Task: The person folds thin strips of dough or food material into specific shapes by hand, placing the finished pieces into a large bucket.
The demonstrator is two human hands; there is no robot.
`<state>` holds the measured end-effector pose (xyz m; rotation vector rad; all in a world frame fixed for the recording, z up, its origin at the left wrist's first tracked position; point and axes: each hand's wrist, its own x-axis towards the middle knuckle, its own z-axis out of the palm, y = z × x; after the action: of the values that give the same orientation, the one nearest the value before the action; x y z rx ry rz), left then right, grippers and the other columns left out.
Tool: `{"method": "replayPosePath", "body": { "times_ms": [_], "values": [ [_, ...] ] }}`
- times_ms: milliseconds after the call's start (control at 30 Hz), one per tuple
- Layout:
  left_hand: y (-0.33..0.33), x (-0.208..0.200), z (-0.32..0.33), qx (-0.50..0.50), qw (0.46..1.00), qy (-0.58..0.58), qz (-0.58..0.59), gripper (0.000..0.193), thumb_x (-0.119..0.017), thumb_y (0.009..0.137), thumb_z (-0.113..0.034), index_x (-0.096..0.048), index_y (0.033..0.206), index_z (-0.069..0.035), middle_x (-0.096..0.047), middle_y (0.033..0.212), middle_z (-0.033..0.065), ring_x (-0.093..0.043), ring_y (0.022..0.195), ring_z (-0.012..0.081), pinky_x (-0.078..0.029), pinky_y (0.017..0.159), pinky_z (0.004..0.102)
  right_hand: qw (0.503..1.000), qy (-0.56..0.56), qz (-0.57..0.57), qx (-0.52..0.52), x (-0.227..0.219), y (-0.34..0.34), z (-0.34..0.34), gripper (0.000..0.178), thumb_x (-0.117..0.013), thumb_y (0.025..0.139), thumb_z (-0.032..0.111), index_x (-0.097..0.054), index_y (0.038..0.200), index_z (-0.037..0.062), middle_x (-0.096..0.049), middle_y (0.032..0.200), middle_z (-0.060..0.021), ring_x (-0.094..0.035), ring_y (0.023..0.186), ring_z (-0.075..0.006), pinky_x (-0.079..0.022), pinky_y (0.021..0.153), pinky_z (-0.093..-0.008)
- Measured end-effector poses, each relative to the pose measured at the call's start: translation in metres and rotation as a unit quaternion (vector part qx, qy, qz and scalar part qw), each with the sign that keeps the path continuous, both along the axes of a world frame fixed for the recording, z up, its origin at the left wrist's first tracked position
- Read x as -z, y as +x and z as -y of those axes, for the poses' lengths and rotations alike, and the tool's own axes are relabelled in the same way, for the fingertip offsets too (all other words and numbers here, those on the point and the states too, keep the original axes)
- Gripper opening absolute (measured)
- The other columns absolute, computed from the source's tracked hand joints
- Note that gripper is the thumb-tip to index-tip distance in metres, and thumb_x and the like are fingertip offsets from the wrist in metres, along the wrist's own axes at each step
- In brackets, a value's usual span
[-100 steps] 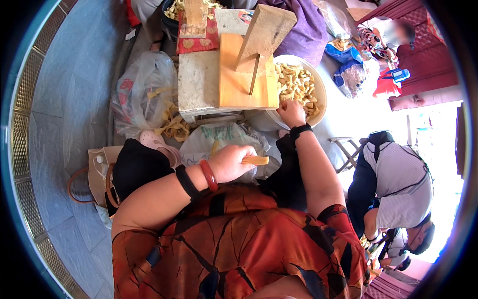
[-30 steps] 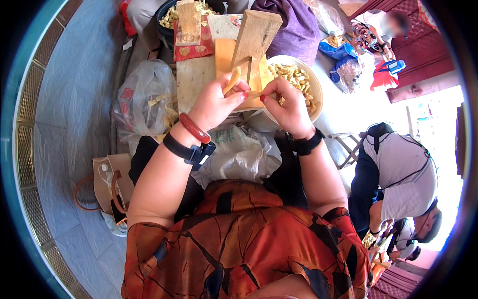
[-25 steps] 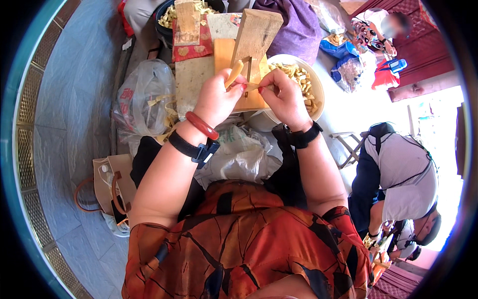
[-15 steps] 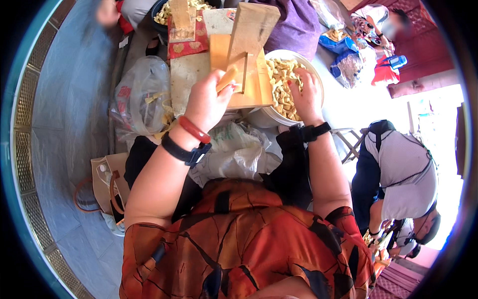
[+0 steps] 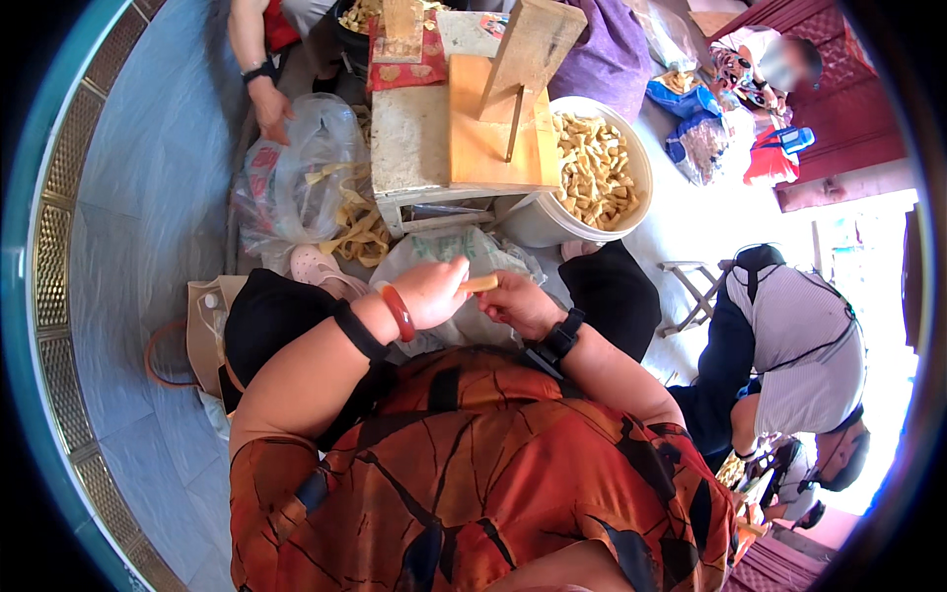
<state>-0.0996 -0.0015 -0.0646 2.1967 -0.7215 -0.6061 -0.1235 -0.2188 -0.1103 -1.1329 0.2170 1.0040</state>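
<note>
Above my lap my two hands meet at a small tan piece (image 5: 480,284), stick-like in outline. My left hand (image 5: 429,294) is closed around its left end, with a red-brown bangle and a black band on that wrist. At the other end, the fingertips of my right hand (image 5: 523,304) pinch the piece. Beyond my hands a white bucket (image 5: 643,187) is full of similar small tan pieces (image 5: 597,173). Left of the bucket lies an orange-tan board (image 5: 469,138) on a worn low table (image 5: 400,148). A tilted wooden plank (image 5: 533,49) and a thin peg (image 5: 515,123) stand on the board.
A clear plastic bag (image 5: 296,173) and flat yellowish strips (image 5: 360,232) lie left of the table. A co-worker's hand (image 5: 271,109) is at that bag. A beige handbag (image 5: 205,340) stands by my left leg. Another person (image 5: 789,335) bends over at right.
Both my hands have come back to my lap, the left from the board and the right from the bucket. They now meet at the piece. A co-worker's hand has reached the plastic bag.
</note>
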Motion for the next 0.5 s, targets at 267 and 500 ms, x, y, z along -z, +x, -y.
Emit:
{"method": "replayPosePath", "body": {
  "times_ms": [267,500],
  "values": [
    [0.009,0.007,-0.006,0.072,0.978,-0.013,-0.197,0.023,-0.048,0.096,-0.024,-0.053,0.094,-0.001,-0.064,0.07,0.0082,-0.06,0.062,0.0222,-0.046,0.058,0.0358,0.922,-0.199,0.272,0.189,-0.014,0.046,-0.019,0.032,-0.058,0.094,0.015,-0.052,0.12,-0.0025,-0.059,0.101,-0.0078,-0.058,0.095,-0.0198,-0.051,0.079,-0.032],
    [0.011,-0.022,0.001,0.068,0.838,-0.183,-0.51,0.015,-0.049,0.094,-0.015,-0.059,0.095,-0.004,-0.059,0.068,0.0041,-0.044,0.047,0.0064,-0.032,0.044,0.0191,0.586,-0.25,0.766,-0.092,-0.106,-0.014,-0.013,0.047,-0.07,0.073,0.007,-0.059,0.119,0.0037,-0.059,0.105,-0.0094,-0.059,0.096,-0.0275,-0.049,0.083,-0.036]
  ]
}}
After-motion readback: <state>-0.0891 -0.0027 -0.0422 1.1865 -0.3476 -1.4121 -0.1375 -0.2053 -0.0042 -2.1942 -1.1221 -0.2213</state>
